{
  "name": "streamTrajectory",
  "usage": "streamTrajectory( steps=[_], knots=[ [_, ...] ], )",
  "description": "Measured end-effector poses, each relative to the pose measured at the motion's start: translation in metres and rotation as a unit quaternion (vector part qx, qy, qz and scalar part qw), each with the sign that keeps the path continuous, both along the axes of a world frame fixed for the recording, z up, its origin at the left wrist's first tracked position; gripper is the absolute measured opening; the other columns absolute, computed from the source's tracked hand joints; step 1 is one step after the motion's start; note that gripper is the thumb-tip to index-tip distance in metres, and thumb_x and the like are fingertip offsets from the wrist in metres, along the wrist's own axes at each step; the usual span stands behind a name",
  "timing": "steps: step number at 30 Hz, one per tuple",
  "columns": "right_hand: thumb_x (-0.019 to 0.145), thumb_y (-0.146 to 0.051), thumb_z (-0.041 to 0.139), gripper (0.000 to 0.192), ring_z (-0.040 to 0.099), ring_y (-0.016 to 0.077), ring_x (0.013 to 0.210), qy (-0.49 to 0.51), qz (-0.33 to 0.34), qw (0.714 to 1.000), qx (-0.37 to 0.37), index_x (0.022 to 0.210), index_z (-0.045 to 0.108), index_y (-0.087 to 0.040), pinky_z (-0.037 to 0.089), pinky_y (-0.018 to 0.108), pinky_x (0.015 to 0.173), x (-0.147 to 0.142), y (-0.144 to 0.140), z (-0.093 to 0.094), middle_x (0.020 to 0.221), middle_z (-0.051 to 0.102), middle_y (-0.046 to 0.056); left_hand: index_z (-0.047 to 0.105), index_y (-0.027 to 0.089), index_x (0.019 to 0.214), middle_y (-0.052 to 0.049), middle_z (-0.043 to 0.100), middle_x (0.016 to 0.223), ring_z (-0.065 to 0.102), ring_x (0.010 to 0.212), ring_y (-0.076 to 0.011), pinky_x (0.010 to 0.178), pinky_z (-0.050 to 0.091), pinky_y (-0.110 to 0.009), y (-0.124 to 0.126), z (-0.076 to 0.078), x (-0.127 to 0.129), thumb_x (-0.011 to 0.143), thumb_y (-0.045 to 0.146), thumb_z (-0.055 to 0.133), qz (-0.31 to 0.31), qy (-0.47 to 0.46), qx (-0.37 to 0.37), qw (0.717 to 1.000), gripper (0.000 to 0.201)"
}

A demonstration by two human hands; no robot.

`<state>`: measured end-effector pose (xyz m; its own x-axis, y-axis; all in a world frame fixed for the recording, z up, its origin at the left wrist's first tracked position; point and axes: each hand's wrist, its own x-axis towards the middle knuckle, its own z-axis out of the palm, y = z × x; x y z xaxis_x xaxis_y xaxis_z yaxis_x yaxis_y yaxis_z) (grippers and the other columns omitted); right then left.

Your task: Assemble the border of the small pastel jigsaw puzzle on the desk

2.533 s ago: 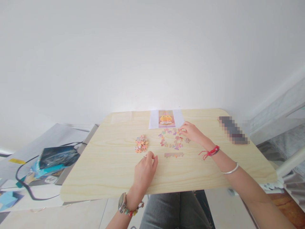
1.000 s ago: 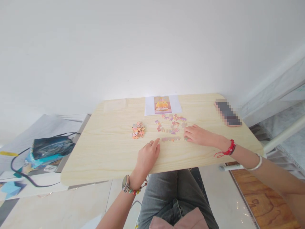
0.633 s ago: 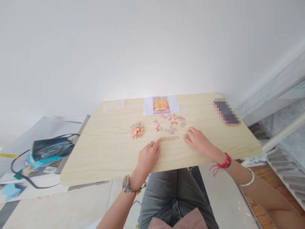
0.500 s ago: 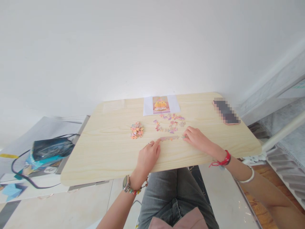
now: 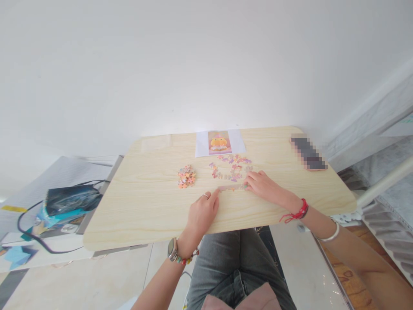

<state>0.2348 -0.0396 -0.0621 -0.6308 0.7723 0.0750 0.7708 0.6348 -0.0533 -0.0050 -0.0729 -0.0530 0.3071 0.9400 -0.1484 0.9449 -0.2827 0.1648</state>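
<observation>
A short joined strip of puzzle pieces (image 5: 231, 188) lies on the light wooden table (image 5: 145, 206). My left hand (image 5: 202, 212) rests on the table with its index fingertip against the strip's left end. My right hand (image 5: 262, 185) presses a small piece against the strip's right end with its fingertips. Behind the strip lies a loose ring of pink and purple pieces (image 5: 231, 168). A small heap of orange pieces (image 5: 186, 176) sits to the left. A reference picture of a yellow figure (image 5: 220, 142) lies on white paper at the far edge.
A phone (image 5: 307, 152) lies at the table's far right corner. To the left, a lower surface holds a dark bag with a black cord (image 5: 69, 200) and papers. My knees in grey trousers (image 5: 232, 267) are under the table's front edge. A white wall stands behind.
My right hand left the loose pieces at the back and came down to the right end of the joined strip. My left hand slid forward until its fingertip touched the strip's left end.
</observation>
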Motion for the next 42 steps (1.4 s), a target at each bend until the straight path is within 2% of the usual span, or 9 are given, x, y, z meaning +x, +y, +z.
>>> streamTrajectory(
  steps=[13,25,31,37,42],
  knots=[
    [0.087,-0.021,0.048,0.011,0.048,0.0199,0.083,-0.027,0.016,0.999,0.009,0.086,0.056,-0.014,0.030,0.034,0.073,-0.002,0.007,0.004,0.090,0.055,0.009,0.040,0.028,0.129,-0.005,0.060,0.095,0.060,0.082,-0.0167,0.065,0.045,-0.024,0.001,-0.002,0.001,0.090,0.025,0.035,-0.001,-0.001,0.008,1.000,0.040],
    [0.085,-0.019,0.050,0.010,0.049,0.0186,0.081,0.002,0.015,1.000,-0.004,0.079,0.058,-0.015,0.030,0.032,0.073,-0.003,0.007,0.007,0.085,0.056,0.007,0.041,0.027,0.129,-0.005,0.060,0.092,0.060,0.081,-0.0170,0.064,0.045,-0.024,0.001,-0.004,0.002,0.090,0.026,0.032,-0.004,0.011,0.014,1.000,0.040],
    [0.082,-0.016,0.054,0.011,0.053,0.0175,0.079,0.084,-0.025,0.995,-0.040,0.074,0.061,-0.016,0.033,0.031,0.072,-0.004,0.003,0.007,0.079,0.059,0.004,0.042,0.028,0.129,-0.004,0.062,0.091,0.060,0.081,-0.0167,0.064,0.044,-0.024,0.002,-0.005,0.001,0.090,0.025,0.033,0.000,-0.006,0.018,1.000,0.040],
    [0.077,-0.011,0.056,0.008,0.054,0.0145,0.072,0.243,-0.083,0.960,-0.109,0.074,0.061,-0.016,0.039,0.026,0.066,-0.002,-0.001,0.001,0.075,0.059,0.003,0.043,0.028,0.127,-0.003,0.062,0.094,0.060,0.082,-0.0166,0.065,0.044,-0.024,0.002,-0.004,0.001,0.090,0.024,0.034,0.005,-0.013,0.018,1.000,0.039],
    [0.077,-0.011,0.056,0.009,0.055,0.0150,0.075,0.280,-0.092,0.948,-0.119,0.079,0.062,-0.017,0.042,0.027,0.070,-0.002,-0.003,0.000,0.079,0.059,0.003,0.044,0.028,0.127,-0.003,0.063,0.094,0.060,0.082,-0.0162,0.064,0.043,-0.023,0.002,-0.006,0.000,0.090,0.023,0.034,0.003,-0.012,0.018,1.000,0.039]
  ],
)
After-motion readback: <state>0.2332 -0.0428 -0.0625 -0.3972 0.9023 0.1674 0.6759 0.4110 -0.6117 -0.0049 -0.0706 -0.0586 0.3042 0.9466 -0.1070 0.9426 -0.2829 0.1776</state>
